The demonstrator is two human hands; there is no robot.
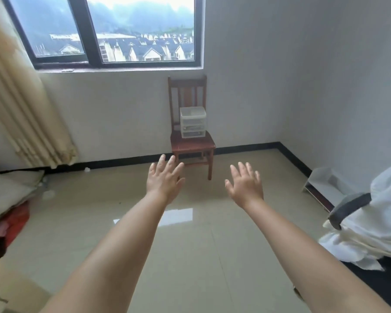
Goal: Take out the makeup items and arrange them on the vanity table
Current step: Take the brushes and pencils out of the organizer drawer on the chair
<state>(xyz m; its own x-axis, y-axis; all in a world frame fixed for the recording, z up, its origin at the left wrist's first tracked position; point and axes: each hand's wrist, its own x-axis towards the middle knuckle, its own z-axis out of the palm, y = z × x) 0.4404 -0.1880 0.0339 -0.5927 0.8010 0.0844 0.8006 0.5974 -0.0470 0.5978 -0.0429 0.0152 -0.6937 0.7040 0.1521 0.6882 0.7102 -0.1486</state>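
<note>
At twelve o'clock, against the wall: clear drawer organizer point(192, 122) on wooden chair point(192, 132), well apart from hands. Left hand point(165, 177), right hand point(245, 182) empty, fingers spread, likely reaching toward it.

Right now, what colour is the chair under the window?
Reddish-brown wood; the chair shows best in the head view.

A sparsely furnished home room: glossy beige tiled floor point(190, 245), dark-framed window point(113, 32) at 11 o'clock overlooking rooftops, red-brown wooden chair point(191, 123) at 12, cream pleated curtain point(20, 105) at 10.
</note>
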